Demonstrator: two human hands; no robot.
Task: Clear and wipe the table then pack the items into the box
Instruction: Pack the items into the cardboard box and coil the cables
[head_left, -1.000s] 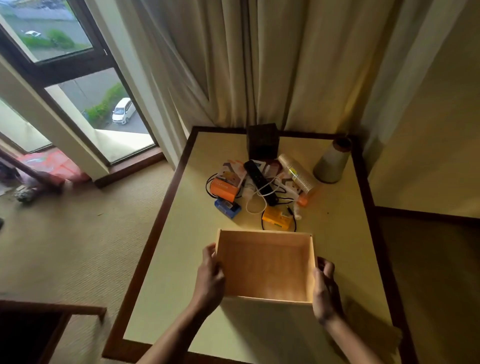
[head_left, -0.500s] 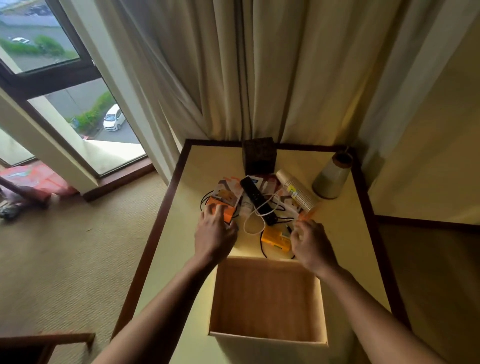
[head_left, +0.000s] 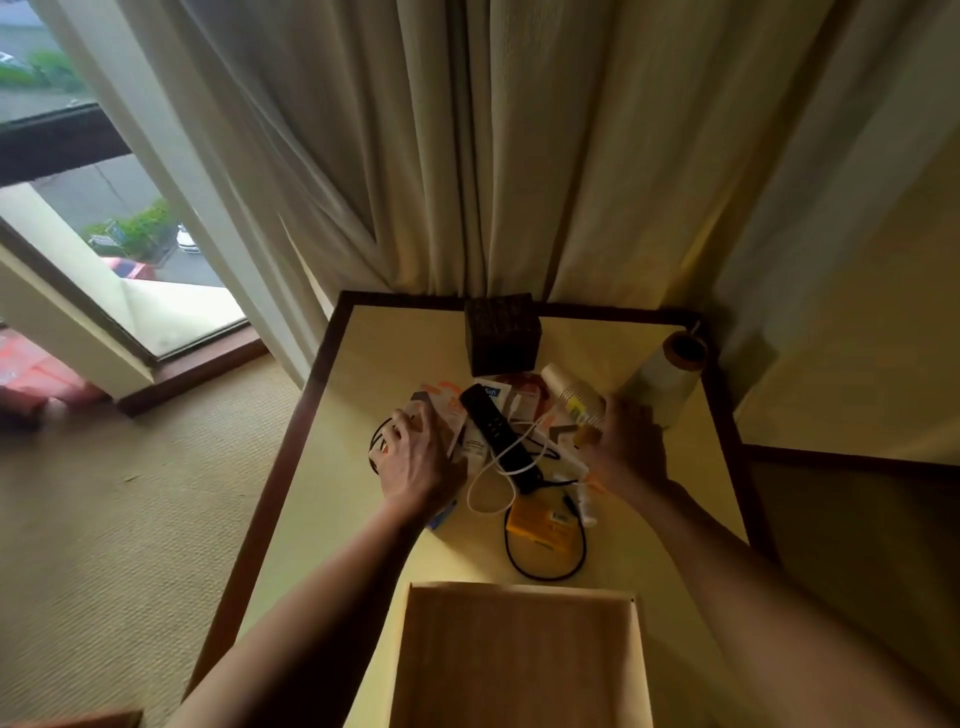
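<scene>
On the cream surface (head_left: 405, 358) with its dark brown rim stands 1 open wooden box (head_left: 519, 665) at the near edge, its inside bare as far as it shows. Beyond it, well apart from the box, lies 1 loose pile of small things.

The left hand (head_left: 415, 457) lies on top of 1 orange and white carton (head_left: 447, 410) at the pile's left side, fingers (head_left: 402, 423) bent down over its far edge, grasping it. The right hand (head_left: 628, 447) is at the pile's right side, against the near end of 1 sleeve of paper cups (head_left: 571, 395) that lies on its side. This hand is blurred, and I cannot tell whether it grips the sleeve or only touches it.

Between the 2 hands 1 black remote (head_left: 496, 441) lies slantwise, with 1 white cable (head_left: 493, 480) looped over it. Nearer the box sits 1 yellow box (head_left: 540, 522), and 1 black cable (head_left: 545, 574) curls round it in a loop. 1 small white tube (head_left: 587, 506) lies just beside the yellow box on the right. 1 blue item (head_left: 441, 519) peeks out beside the left wrist. Flat sachets and papers lie under the remote; their count cannot be told.

At the back edge stands 1 dark cube (head_left: 501, 335), upright. In the far right corner stands 1 pale cone of thread (head_left: 665, 384) with a brown top.

Pale curtains (head_left: 467, 156) hang behind the surface, 1 window (head_left: 104, 208) is at the left, and beige carpet (head_left: 130, 519) covers the floor
</scene>
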